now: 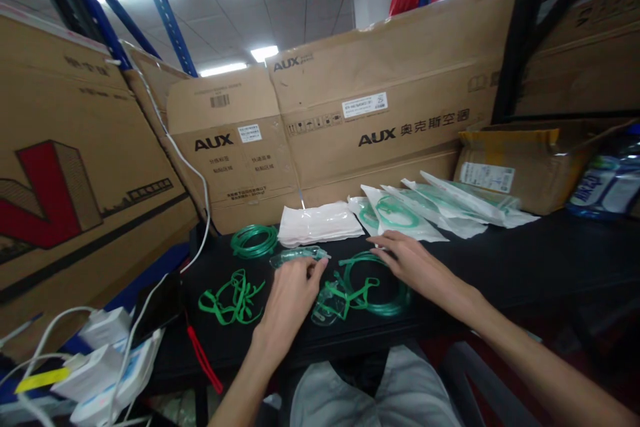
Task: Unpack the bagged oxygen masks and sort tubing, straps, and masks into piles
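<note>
My left hand [293,293] rests on the black table [525,267], fingertips touching a clear green-tinted mask [297,256]. My right hand [407,259] lies flat with fingers stretched over a coil of green tubing [385,300] that is joined to a second clear mask [330,303]. Neither hand grips anything. A separate green tubing coil [254,240] lies to the left, with loose green elastic straps [230,299] in front of it.
A stack of white bags [320,223] and several sealed packets with green tubing [430,210] lie at the back. Large AUX cardboard boxes [380,120] wall the table. White chargers and cables [107,360] sit lower left, a water bottle pack [607,180] far right.
</note>
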### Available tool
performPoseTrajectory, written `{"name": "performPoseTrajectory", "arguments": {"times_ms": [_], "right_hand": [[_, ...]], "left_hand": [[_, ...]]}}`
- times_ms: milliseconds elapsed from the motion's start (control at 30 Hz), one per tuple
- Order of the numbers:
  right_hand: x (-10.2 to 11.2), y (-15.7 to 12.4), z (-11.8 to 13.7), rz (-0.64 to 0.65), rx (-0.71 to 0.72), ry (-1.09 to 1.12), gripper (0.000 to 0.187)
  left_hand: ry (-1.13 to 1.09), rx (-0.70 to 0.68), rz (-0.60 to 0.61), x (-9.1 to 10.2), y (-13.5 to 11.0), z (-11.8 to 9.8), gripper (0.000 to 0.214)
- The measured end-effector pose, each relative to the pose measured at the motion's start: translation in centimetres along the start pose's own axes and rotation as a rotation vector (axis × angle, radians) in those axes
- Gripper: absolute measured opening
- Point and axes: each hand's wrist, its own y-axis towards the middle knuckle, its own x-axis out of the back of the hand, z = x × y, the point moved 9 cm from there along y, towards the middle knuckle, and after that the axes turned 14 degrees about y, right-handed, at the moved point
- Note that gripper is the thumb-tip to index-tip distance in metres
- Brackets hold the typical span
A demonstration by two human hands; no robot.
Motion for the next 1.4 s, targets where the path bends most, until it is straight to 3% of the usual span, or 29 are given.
{"name": "performPoseTrajectory", "arguments": {"times_ms": [100,267,367,533,733,933,1100,1233,1300,1400], "right_hand": [[1.2,-1.2,-1.9,-0.009,-0.183,-0.073,0.036],[-0.4,-1.9,-3.2,0.092,-0.355,-0.137,0.028],[-1.1,-1.8,-3.3,0.123,-0.372,-0.150,0.023],[-1.4,-1.9,-2.9,0.090,-0.318,-0.125,0.039],[0.3,0.2,-1.9,-0.101,-0.159,-0.052,0.040],[4.4,4.3,2.5,-0.194,0.125,0.075,0.033],[6.3,6.4,6.0,-0.189,0.254,0.234,0.031],[7.5,7.4,6.3,-0.282,0.208,0.433,0.031],[7.7,7.5,5.2,-0.358,0.126,0.566,0.041],[6.2,7.3,2.7,-0.408,-0.060,0.818,0.053]], "left_hand": [[0.073,-0.027,0.027,0.5,0.6,-1.2,0.044],[0.199,-0.044,0.171,-0.8,2.3,-3.4,0.045],[0.241,-0.059,0.250,-1.6,3.3,-4.1,0.038],[0.230,-0.081,0.295,-2.4,4.0,-4.2,0.027],[0.175,-0.072,0.162,-1.9,2.9,-4.0,0.031],[0.012,-0.151,-0.117,2.2,4.3,-5.1,0.057],[-0.194,-0.311,-0.197,4.7,6.5,-5.9,0.040],[-0.299,-0.296,-0.225,5.7,7.1,-4.3,0.025],[-0.353,-0.251,-0.255,6.3,7.1,-2.9,0.027],[-0.448,-0.184,-0.290,7.0,6.9,-0.7,0.029]]}}
